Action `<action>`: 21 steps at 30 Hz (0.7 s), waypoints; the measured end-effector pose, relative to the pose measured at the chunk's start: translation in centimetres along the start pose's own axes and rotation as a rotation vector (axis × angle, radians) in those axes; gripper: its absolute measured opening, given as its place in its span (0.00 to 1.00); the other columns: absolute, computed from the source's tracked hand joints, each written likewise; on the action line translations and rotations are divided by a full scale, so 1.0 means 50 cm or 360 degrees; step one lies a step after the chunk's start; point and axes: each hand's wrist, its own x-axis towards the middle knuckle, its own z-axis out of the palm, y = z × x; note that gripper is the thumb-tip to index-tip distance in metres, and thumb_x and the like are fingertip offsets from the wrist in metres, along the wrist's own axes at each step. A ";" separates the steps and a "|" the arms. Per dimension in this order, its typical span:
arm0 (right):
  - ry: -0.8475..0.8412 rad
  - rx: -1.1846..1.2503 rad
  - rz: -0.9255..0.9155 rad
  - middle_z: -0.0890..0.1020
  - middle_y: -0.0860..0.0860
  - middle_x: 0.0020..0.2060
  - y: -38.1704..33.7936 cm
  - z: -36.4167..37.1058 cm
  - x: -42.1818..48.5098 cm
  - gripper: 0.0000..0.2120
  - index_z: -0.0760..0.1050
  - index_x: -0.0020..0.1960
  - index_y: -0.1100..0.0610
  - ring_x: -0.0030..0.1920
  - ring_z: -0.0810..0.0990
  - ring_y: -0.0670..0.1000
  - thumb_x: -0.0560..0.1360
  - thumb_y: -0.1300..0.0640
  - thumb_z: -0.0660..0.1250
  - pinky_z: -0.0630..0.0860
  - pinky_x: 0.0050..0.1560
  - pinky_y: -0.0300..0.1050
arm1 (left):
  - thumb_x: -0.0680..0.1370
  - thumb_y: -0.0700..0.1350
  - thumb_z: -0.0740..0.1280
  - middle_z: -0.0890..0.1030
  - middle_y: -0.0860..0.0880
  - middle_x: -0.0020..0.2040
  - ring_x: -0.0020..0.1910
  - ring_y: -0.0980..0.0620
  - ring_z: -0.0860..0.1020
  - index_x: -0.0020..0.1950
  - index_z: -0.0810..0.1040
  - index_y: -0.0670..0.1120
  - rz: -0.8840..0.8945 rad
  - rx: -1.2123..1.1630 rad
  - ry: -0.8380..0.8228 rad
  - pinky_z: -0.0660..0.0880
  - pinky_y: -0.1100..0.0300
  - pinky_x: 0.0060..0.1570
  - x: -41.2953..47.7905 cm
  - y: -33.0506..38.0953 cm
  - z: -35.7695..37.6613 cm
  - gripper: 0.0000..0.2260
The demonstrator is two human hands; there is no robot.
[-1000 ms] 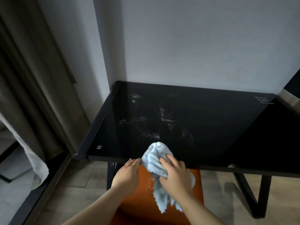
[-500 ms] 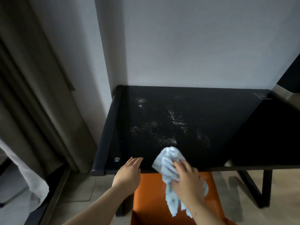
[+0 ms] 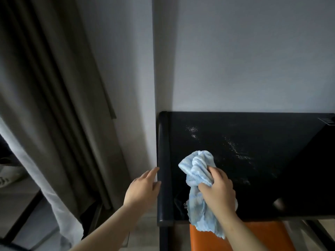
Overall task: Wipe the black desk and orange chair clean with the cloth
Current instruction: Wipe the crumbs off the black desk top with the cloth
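Note:
The black desk (image 3: 272, 187) fills the right half of the view, its glossy top dusted with white specks (image 3: 235, 151) toward the middle and back. My right hand (image 3: 216, 190) grips a bunched light-blue cloth (image 3: 195, 163) and presses it on the desk's front left area, with the cloth's tail hanging over the front edge. My left hand (image 3: 143, 189) is open, its fingertips touching the desk's rounded left edge. The orange chair (image 3: 262, 236) shows below the desk's front edge, partly hidden by my right arm.
A white wall stands behind the desk. Grey curtains (image 3: 54, 105) hang at the left, with a white sheer panel and dark furniture legs beside them. A black desk leg (image 3: 163, 238) drops at the front left corner.
My right hand has carried the cloth from the front edge up onto the desk top. My left hand has gone from the front edge to the desk's left side. The view has swung left.

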 end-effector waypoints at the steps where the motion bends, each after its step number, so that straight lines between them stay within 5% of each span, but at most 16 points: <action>1: -0.0001 0.0046 -0.0003 0.75 0.43 0.60 -0.017 0.009 0.008 0.20 0.74 0.61 0.47 0.56 0.74 0.52 0.70 0.57 0.66 0.73 0.56 0.54 | 0.80 0.52 0.57 0.70 0.57 0.69 0.63 0.51 0.72 0.73 0.61 0.55 0.0017 -0.0001 0.0017 0.69 0.60 0.57 0.012 -0.013 -0.013 0.21; 7: -0.0075 0.0224 0.0084 0.75 0.45 0.60 -0.106 0.078 0.066 0.21 0.73 0.62 0.47 0.58 0.74 0.53 0.70 0.58 0.65 0.71 0.59 0.57 | 0.80 0.53 0.58 0.64 0.53 0.74 0.72 0.52 0.60 0.75 0.60 0.51 0.0017 0.0061 -0.0018 0.59 0.60 0.67 0.091 -0.095 -0.065 0.23; 21: -0.0026 0.0291 0.0077 0.78 0.45 0.52 -0.329 0.278 0.317 0.17 0.75 0.58 0.47 0.52 0.76 0.53 0.70 0.56 0.66 0.74 0.54 0.57 | 0.79 0.50 0.58 0.60 0.54 0.75 0.72 0.51 0.60 0.75 0.58 0.54 0.0257 0.0190 -0.0177 0.61 0.57 0.67 0.453 -0.254 -0.196 0.24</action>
